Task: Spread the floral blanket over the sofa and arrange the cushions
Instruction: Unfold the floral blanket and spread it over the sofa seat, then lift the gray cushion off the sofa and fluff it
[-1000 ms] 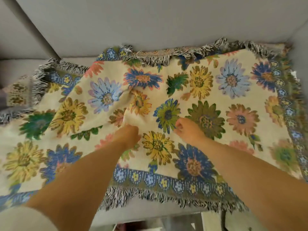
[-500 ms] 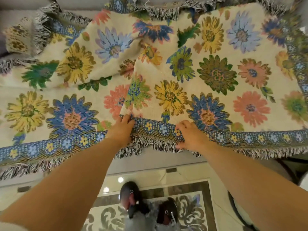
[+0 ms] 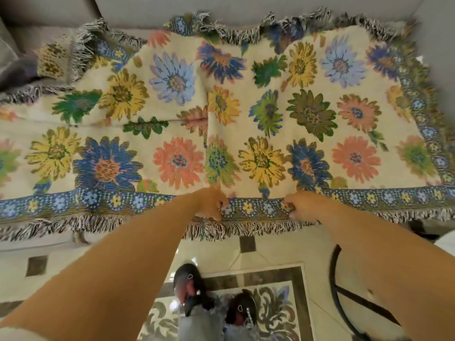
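Head view. Blanket (image 3: pixel 246 114) lies over the sofa (image 3: pixel 221 11) seat, its far fringe bunched against the backrest, its near fringe hanging over the front edge. Left hand (image 3: pixel 211 205) and right hand (image 3: pixel 299 207) are near each other at the blue border, each pinching the hem; fingers closed on the cloth, hands not touching one another. A ridge of slack runs from between the hands up toward the back. The left side is rumpled, with a corner folded over near the armrest.

Progress, as I judge it: blanket mostly spread, seat covered on the right. Left to do: flatten the central ridge, straighten the left corner and far edge. No cushions in view, so arranging them is not yet started, or I cannot tell.

Against half a second ago: the hands grip the same border and sit slightly higher in frame; the view has pulled back, showing more backrest and floor (image 3: pixel 246 254). The fold looks a little flatter.
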Demonstrator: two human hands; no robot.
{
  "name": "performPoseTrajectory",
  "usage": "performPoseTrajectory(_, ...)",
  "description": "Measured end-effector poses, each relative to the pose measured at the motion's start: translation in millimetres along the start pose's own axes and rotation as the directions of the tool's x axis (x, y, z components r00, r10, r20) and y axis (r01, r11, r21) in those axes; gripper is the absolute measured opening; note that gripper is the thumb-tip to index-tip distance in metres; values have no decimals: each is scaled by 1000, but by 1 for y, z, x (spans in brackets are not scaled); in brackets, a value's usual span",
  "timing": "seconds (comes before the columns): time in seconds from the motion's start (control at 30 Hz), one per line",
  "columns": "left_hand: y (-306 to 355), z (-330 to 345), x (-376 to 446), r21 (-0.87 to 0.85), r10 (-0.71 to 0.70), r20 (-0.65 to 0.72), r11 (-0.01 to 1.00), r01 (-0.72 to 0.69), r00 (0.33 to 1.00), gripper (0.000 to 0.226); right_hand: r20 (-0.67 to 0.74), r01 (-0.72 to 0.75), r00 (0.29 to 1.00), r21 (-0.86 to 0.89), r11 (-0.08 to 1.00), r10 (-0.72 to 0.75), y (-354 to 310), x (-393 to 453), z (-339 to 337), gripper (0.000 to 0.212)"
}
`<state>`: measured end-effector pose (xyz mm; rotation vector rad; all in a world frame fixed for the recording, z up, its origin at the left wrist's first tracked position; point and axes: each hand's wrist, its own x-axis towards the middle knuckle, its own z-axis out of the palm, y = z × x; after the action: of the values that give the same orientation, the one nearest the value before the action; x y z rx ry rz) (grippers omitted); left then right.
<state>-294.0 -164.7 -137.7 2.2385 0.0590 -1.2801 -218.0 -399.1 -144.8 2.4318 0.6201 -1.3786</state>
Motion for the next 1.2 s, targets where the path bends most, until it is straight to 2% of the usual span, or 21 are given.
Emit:
performPoseTrajectory(0.1,-11,-16,-29,-42,-80,-120,996,75,990,43,-41,41,998,73,996,-38,-24,-16,-19,43)
performPoseTrajectory(0.27,-39,-64,-119,-98,-184,-275,982,162,944,35,-65,121,991,15,993,-120,-89,-62,-73,37)
performPoseTrajectory(0.5,-95,-120,-272,-184,-299,-436,953,241,849,33,-144,311,941,21,950,-305,-235,-150,-174,37)
performPoseTrajectory(0.67,-164,-154,-361,-310,-360,-545,926,217,757,30,-250,356,908,38,934,-336,-345,-185,-234,35)
performPoseTrajectory(0.77,-227,-175,-416,-330,-381,-566,917,222,731,31,-285,363,904,112,925,-320,-424,-194,-258,34)
performPoseTrajectory(0.87,-289,-192,-463,-342,-460,-519,884,319,720,30,-276,398,896,160,903,-347,-496,-200,-270,32)
performPoseTrajectory(0.93,-327,-211,-482,-361,-497,-542,866,347,677,22,-273,424,888,178,888,-369,-534,-200,-281,33)
performPoseTrajectory(1.0,-351,-228,-485,-415,-514,-577,854,315,635,28,-267,422,891,184,888,-368,-553,-196,-294,34)
performPoseTrajectory(1.13,-377,-274,-483,-416,-474,-595,873,256,649,14,-306,368,908,253,894,-287,-579,-173,-341,39)
performPoseTrajectory(1.2,-390,-296,-479,-400,-466,-590,878,263,659,18,-349,358,903,287,889,-251,-590,-158,-367,39)
